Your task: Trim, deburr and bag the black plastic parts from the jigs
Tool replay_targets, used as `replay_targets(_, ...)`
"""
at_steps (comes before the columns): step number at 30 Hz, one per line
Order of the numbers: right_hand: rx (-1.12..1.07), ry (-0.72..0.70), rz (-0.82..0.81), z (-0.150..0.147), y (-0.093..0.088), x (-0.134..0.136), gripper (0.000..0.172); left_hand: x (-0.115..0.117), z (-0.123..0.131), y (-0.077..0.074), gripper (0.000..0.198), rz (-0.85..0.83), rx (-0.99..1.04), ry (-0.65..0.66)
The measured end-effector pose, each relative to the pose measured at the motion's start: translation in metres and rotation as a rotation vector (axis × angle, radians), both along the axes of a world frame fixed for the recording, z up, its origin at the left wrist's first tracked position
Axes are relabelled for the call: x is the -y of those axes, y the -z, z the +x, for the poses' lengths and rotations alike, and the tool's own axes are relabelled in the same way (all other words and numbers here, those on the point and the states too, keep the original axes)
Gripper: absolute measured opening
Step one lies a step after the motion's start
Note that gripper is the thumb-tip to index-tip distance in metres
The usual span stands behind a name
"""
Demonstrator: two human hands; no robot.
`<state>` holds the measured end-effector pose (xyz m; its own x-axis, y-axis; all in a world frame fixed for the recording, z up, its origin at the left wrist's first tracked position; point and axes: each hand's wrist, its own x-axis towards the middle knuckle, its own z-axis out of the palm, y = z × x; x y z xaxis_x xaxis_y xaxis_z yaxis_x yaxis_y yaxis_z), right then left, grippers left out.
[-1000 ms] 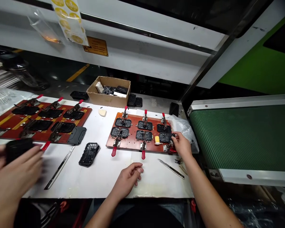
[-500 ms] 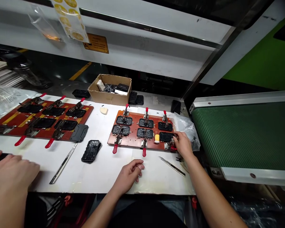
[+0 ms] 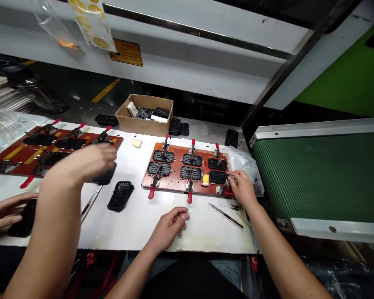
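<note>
My left hand (image 3: 171, 226) rests on the white tabletop, palm inward, fingers loosely curled, with nothing visible in it. At the right end of the red-brown fixture board (image 3: 174, 187), my right hand (image 3: 242, 189) has its fingertips at the right edge of a black ribbed plastic plate (image 3: 217, 177). Just below those fingers lies a toggle clamp's red handle (image 3: 228, 192). Left of that clamp stands a small yellow-and-white spool (image 3: 205, 180). Other black plates, such as one at the upper middle (image 3: 187, 159), sit under clamps on the board.
A co-worker's arm (image 3: 62, 195) reaches over a second fixture board (image 3: 118, 145) at left; their other hand (image 3: 3, 214) holds a dark part. Knives (image 3: 226, 216) and stacked plates (image 3: 120, 196) lie on the table. Behind stands a cardboard box (image 3: 143, 126); rightward, a green conveyor (image 3: 324, 174).
The co-worker's arm has swung up and right over the left board, and their other hand has come into view with a dark part. My hands stay nearly where they were.
</note>
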<state>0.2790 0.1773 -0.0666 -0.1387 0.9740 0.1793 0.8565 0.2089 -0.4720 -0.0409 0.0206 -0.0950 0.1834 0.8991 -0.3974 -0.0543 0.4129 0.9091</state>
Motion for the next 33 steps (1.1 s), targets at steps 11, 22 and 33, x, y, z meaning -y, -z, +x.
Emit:
replay_targets(11,-0.203,0.044,-0.028,-0.003,-0.031,0.018,0.032,-0.002,-0.001,-0.001,0.047,0.012,0.012,0.0)
replay_targets(22,-0.134,0.025,-0.44,-0.018,0.007,0.081,0.061,-0.001,-0.001,-0.001,0.047,-0.011,0.012,0.019)
replay_targets(33,0.079,-0.014,-0.359,-0.031,-0.044,0.011,0.051,0.002,0.005,0.011,0.047,0.037,-0.022,-0.003)
